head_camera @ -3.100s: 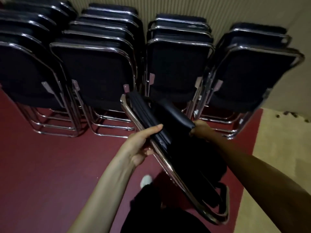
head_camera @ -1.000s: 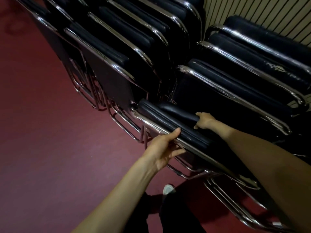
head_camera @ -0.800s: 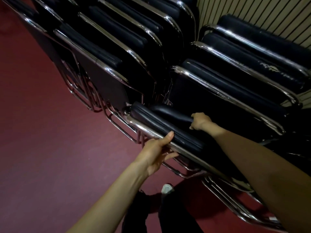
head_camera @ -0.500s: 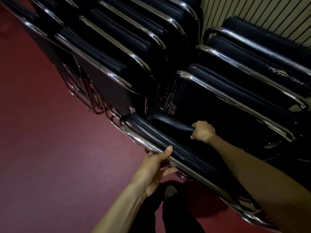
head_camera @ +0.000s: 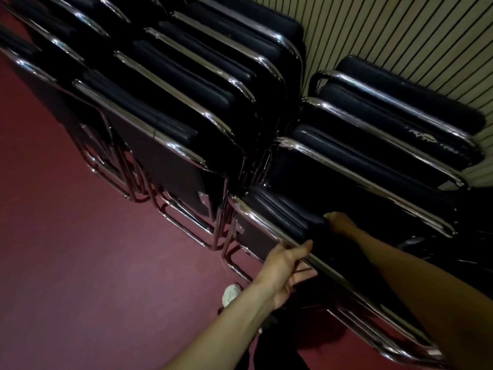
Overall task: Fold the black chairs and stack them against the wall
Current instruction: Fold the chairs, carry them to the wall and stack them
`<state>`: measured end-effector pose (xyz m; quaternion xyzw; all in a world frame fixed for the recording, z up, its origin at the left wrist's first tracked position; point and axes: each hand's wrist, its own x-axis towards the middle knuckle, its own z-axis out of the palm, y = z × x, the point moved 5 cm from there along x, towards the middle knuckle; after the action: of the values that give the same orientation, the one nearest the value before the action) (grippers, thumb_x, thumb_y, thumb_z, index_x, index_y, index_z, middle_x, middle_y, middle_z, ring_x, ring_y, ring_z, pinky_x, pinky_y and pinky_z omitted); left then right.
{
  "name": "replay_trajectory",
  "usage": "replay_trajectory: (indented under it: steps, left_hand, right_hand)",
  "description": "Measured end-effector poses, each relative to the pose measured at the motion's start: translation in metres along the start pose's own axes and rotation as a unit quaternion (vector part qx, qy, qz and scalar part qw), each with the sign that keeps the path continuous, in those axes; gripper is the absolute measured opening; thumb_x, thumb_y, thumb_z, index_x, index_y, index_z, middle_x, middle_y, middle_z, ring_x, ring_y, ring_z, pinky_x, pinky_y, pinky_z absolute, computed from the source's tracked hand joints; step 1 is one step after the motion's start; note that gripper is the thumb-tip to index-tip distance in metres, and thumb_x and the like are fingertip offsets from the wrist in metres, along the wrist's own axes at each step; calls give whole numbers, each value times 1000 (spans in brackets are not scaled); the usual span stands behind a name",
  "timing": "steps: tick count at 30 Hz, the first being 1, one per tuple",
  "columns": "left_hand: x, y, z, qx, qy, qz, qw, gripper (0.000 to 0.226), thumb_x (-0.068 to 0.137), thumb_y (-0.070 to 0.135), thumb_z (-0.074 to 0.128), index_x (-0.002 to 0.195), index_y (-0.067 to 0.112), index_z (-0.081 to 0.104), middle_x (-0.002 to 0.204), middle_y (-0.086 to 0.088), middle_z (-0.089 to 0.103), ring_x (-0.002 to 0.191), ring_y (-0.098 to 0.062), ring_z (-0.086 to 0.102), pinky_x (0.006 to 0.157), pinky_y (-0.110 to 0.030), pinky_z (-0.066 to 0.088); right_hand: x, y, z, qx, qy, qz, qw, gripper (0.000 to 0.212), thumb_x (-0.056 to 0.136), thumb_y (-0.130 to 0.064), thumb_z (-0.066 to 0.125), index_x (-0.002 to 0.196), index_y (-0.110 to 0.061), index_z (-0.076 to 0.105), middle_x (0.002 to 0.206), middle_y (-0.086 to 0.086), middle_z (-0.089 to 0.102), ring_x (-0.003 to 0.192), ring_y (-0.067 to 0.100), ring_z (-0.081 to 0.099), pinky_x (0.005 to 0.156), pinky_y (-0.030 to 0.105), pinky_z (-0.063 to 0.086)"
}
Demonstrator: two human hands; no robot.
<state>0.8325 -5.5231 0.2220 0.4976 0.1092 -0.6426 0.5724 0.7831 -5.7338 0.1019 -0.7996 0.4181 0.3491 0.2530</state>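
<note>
Both left hand (head_camera: 283,265) and right hand (head_camera: 341,223) (apparently) clamp fingers (head_camera: 306,273) on padded chrome-tubed chair (head_camera: 280,209).

Gleaming in polished chrome on the chair frames (head_camera: 186,153), showing smooth black padding with a faint sheen on the cushions (head_camera: 280,210), flaking at a pale scuffed patch (head_camera: 424,136) at right, lying matt dark red across the floor (head_camera: 80,263), running ribbed matt beige over the wall panel (head_camera: 400,28)

front chair (head_camera: 280,217) sitting right in front of the right-hand stack (head_camera: 373,161), left-hand stack (head_camera: 186,86) just beside them, wall (head_camera: 400,36) behind both stacks, everything on the floor (head_camera: 80,263)
</note>
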Motion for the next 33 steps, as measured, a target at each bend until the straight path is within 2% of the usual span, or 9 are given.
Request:
replay_trajectory:
  steps: [6,11,15,17,20,23,28,31,33]
  left_hand:
    - [-12,21,-22,19,8,26,999,27,90,27,64,109,8,69,94,-5,75,76,-13,71,81,-33,59]
    - [21,20,2,-1,11,1,1000,39,91,29,64,122,6,62,97,-8,74,81,-18,72,69,-30,60]
    - [49,31,29,12,29,31,999,36,97,28,55,124,4,58,93,-7,69,80,-22,67,65,-33,59]
    - [58,41,31,24,31,39,998,29,99,27,51,117,7,58,91,-7,67,77,-22,65,69,-36,57]
    - [65,54,28,57,18,18,998,20,99,26,51,102,8,60,91,-9,66,77,-23,64,63,-36,60]
    - [64,49,27,85,12,13,996,23,98,28,53,105,8,62,96,-9,67,81,-22,65,62,-31,60]
    - [64,40,27,81,19,66,994,30,98,29,54,118,8,58,106,-7,69,87,-22,67,73,-32,53]
    - [64,46,38,65,45,55,995,24,99,24,53,114,6,55,112,-14,62,94,-25,62,80,-36,50]
    - [61,42,32,78,43,51,995,27,98,24,54,117,4,55,114,-14,60,93,-25,61,84,-37,49]
  right_hand:
    - [-15,-39,-10,-51,-4,-17,999,48,85,-24,68,126,-2,56,126,15,60,114,29,59,89,30,49]
    - [-68,-46,-60,182,-6,-83,980,34,94,-30,58,118,-9,65,124,13,63,110,27,60,99,39,44]
    - [-111,-11,-69,288,139,-62,945,49,98,-41,44,120,0,61,126,20,59,116,32,55,98,37,41]
    - [-133,7,-64,306,199,-85,927,49,93,-50,50,121,-11,61,123,10,62,113,26,57,93,35,43]
    - [-148,17,-49,139,228,-113,957,82,75,-62,65,142,-22,40,137,4,49,124,22,47,103,33,37]
    - [-147,18,-26,-37,239,-102,965,116,59,-70,73,149,-16,24,137,9,44,122,28,45,102,36,35]
    - [-147,16,-23,-61,428,-119,894,71,63,-40,79,124,-8,59,97,8,64,81,27,62,69,33,46]
    - [-144,13,-26,-62,391,-64,916,69,65,-28,77,129,-14,54,99,8,59,87,29,57,73,34,42]
    - [-149,9,-19,-54,407,-56,910,74,53,-13,82,123,-13,59,90,9,58,77,29,56,67,33,42]
